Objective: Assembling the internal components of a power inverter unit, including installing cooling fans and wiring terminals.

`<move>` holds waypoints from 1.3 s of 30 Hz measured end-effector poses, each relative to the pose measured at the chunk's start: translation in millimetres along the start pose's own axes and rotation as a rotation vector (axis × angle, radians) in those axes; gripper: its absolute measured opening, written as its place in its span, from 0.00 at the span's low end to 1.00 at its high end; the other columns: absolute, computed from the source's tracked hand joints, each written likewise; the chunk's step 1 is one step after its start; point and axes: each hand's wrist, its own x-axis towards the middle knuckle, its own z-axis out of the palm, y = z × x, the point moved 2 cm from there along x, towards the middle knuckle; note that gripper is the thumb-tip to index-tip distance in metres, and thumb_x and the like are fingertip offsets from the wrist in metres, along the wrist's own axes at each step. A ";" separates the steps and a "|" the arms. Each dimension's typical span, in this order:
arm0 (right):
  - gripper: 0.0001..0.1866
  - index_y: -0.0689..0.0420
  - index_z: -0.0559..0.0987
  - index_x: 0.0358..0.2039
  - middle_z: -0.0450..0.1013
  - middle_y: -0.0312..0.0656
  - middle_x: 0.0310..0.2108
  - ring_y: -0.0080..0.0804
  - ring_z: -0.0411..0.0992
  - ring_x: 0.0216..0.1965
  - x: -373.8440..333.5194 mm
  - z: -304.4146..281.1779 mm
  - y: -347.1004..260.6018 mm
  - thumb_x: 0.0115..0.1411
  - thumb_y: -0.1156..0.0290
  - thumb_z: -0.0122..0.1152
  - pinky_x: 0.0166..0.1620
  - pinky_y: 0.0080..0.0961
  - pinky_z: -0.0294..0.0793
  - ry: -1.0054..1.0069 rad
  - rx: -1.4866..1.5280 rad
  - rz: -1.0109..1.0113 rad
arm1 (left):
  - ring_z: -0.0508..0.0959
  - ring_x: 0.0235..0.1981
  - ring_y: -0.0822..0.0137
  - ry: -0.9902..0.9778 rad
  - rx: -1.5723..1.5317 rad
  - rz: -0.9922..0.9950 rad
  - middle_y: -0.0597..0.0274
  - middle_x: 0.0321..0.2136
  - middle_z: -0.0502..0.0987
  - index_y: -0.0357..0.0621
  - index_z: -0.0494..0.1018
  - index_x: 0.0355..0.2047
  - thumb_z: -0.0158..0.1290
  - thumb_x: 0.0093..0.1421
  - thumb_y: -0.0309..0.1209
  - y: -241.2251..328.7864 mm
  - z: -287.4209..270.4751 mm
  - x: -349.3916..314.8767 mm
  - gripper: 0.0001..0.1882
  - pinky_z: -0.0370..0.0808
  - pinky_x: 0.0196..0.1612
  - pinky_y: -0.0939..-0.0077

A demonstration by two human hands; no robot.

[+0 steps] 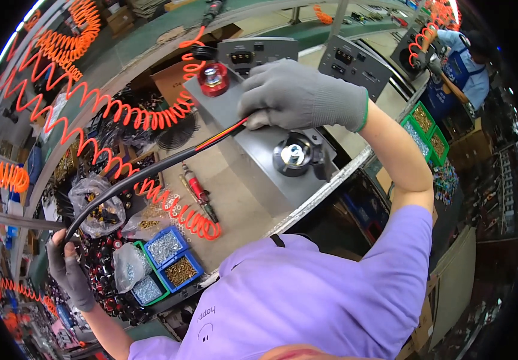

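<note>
A long black sleeved cable (pixel 151 170) stretches diagonally between my hands, with red, yellow and black wires bare of the sleeve near its upper end. My gloved right hand (pixel 280 96) is closed around that wire end, above a grey metal panel (pixel 258 157). My left hand (pixel 70 273), gloved with bare fingertips, grips the cable's other end at the far left. On the panel sit a round part with a red ring (pixel 213 80) and another with a black ring (pixel 295 155). The wire tips are hidden inside my right hand.
A red power screwdriver (pixel 194 187) lies on the bench beside orange coiled hoses (pixel 196 225). Blue bins (pixel 164 276) of screws and a plastic bag (pixel 97 201) of parts stand lower left. More grey panels (pixel 355 65) stand behind. A co-worker (pixel 463 72) works at upper right.
</note>
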 end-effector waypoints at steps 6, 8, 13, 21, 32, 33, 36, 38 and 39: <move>0.14 0.50 0.80 0.38 0.73 0.38 0.34 0.36 0.69 0.39 1.8 1.9 15.2 0.52 0.60 0.60 0.41 0.33 0.66 -0.099 -0.006 0.040 | 0.70 0.35 0.75 0.063 0.050 -0.051 0.66 0.36 0.72 0.37 0.69 0.46 0.46 0.63 0.30 3.4 -9.2 14.7 0.13 0.67 0.39 0.81; 0.13 0.53 0.80 0.36 0.75 0.41 0.30 0.34 0.73 0.33 12.4 3.6 21.2 0.50 0.63 0.62 0.37 0.30 0.70 -0.137 0.328 0.161 | 0.71 0.35 0.75 0.140 0.070 -0.058 0.65 0.37 0.72 0.38 0.69 0.47 0.46 0.63 0.31 -0.5 -13.1 20.1 0.14 0.68 0.39 0.81; 0.15 0.61 0.78 0.31 0.75 0.42 0.24 0.31 0.74 0.27 8.2 6.5 29.4 0.47 0.63 0.65 0.33 0.28 0.70 -0.061 0.438 0.068 | 0.70 0.43 0.68 0.158 0.300 0.045 0.58 0.43 0.72 0.36 0.69 0.48 0.43 0.64 0.30 -2.2 -26.1 49.8 0.15 0.66 0.48 0.75; 0.15 0.59 0.80 0.32 0.73 0.44 0.23 0.34 0.67 0.25 12.2 6.1 48.2 0.46 0.63 0.58 0.34 0.31 0.65 -0.230 0.462 0.032 | 0.71 0.42 0.70 0.150 0.274 0.002 0.60 0.43 0.73 0.38 0.68 0.51 0.45 0.64 0.36 -3.1 -26.1 84.1 0.19 0.66 0.46 0.76; 0.17 0.61 0.79 0.36 0.77 0.45 0.31 0.40 0.74 0.31 30.7 12.5 30.4 0.47 0.65 0.59 0.35 0.36 0.71 -0.247 0.153 -0.003 | 0.73 0.23 0.64 0.210 0.093 0.292 0.52 0.25 0.76 0.30 0.75 0.29 0.48 0.59 0.34 120.6 42.6 76.9 0.16 0.70 0.28 0.74; 0.17 0.60 0.79 0.37 0.76 0.46 0.30 0.38 0.74 0.31 30.2 13.3 34.0 0.46 0.64 0.60 0.35 0.36 0.71 -0.273 0.187 0.015 | 0.74 0.23 0.64 0.229 0.101 0.248 0.52 0.23 0.76 0.29 0.75 0.25 0.47 0.59 0.36 126.2 46.1 77.4 0.19 0.70 0.28 0.74; 0.18 0.59 0.80 0.36 0.76 0.45 0.30 0.37 0.74 0.32 22.8 20.0 48.2 0.46 0.63 0.62 0.36 0.33 0.70 -0.244 0.452 0.068 | 0.74 0.23 0.63 0.199 0.079 0.210 0.52 0.22 0.75 0.27 0.74 0.25 0.46 0.59 0.35 132.8 44.2 81.2 0.19 0.70 0.28 0.74; 0.17 0.58 0.80 0.35 0.77 0.44 0.30 0.37 0.74 0.33 16.8 28.0 53.0 0.46 0.62 0.63 0.37 0.31 0.70 -0.125 0.490 -0.060 | 0.73 0.23 0.64 0.207 0.097 0.264 0.52 0.23 0.75 0.27 0.74 0.26 0.47 0.59 0.34 148.8 65.1 75.9 0.17 0.69 0.27 0.75; 0.17 0.58 0.80 0.34 0.77 0.43 0.31 0.38 0.75 0.33 12.0 30.1 54.3 0.46 0.62 0.63 0.38 0.31 0.71 0.077 0.571 -0.062 | 0.73 0.23 0.64 0.210 0.114 0.323 0.53 0.24 0.75 0.26 0.74 0.27 0.48 0.58 0.33 154.9 73.9 74.9 0.16 0.69 0.26 0.76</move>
